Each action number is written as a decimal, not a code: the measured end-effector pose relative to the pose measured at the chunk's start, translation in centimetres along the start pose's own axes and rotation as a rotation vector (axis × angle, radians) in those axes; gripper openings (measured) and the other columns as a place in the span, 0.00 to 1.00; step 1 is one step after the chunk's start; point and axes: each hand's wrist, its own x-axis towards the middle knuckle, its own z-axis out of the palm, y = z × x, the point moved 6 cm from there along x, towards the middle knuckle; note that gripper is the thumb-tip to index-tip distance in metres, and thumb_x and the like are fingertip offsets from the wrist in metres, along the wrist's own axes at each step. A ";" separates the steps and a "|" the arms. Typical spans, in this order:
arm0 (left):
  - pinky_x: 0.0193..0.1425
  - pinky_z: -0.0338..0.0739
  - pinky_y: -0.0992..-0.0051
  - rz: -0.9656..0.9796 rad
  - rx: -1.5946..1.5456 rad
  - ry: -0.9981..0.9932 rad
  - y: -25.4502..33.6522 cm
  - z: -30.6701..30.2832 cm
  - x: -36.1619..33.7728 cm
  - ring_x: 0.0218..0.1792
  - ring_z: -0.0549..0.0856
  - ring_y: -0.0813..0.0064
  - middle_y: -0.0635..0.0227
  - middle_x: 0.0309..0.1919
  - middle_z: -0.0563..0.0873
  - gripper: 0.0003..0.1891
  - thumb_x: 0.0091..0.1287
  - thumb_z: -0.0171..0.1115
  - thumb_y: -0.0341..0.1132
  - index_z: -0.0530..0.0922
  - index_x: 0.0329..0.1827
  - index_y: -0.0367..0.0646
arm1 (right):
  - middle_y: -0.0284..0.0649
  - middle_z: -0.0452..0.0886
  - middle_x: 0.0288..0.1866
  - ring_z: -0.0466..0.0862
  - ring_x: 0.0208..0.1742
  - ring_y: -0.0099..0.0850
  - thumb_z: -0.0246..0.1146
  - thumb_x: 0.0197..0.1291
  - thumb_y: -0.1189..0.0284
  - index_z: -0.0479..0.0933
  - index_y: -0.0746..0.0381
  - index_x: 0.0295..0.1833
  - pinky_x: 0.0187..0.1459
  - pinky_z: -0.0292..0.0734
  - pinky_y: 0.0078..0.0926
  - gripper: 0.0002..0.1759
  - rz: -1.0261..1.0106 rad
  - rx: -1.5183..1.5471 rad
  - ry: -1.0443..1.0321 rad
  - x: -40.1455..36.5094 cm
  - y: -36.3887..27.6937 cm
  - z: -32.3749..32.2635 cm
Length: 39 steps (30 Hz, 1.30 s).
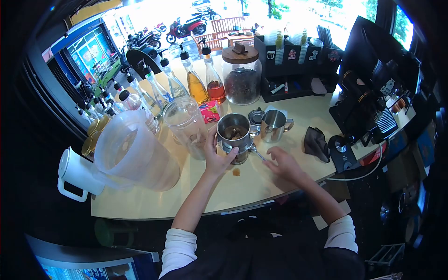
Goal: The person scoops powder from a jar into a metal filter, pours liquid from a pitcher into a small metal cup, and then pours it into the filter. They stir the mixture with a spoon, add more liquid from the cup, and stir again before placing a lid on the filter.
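Hands (217, 156) (284, 164) by cup (234, 133), counter edge (252, 198) close.

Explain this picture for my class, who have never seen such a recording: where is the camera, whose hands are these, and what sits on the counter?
There is no machine here. One camera sits on a person's head and looks down at their own two bare hands; its wide lens bends the edges. The left hand wraps around a metal cup with something dark inside. The right hand lies open on the pale counter, fingertips by a spoon; whether they touch it, I cannot tell. Around them stand a small steel jug, a clear plastic jar, a big plastic pitcher, a row of pump bottles, a lidded glass jar and a black cloth.
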 end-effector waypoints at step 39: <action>0.52 0.79 0.69 -0.115 0.325 -0.060 5.5 1.4 3.2 0.44 0.86 0.68 0.62 0.42 0.86 0.35 0.41 0.80 0.41 0.75 0.54 0.40 | 0.52 0.77 0.42 0.86 0.36 0.44 0.60 0.52 0.81 0.75 0.73 0.39 0.36 0.83 0.35 0.08 -0.389 -0.736 -0.309 7.5 -16.8 -4.6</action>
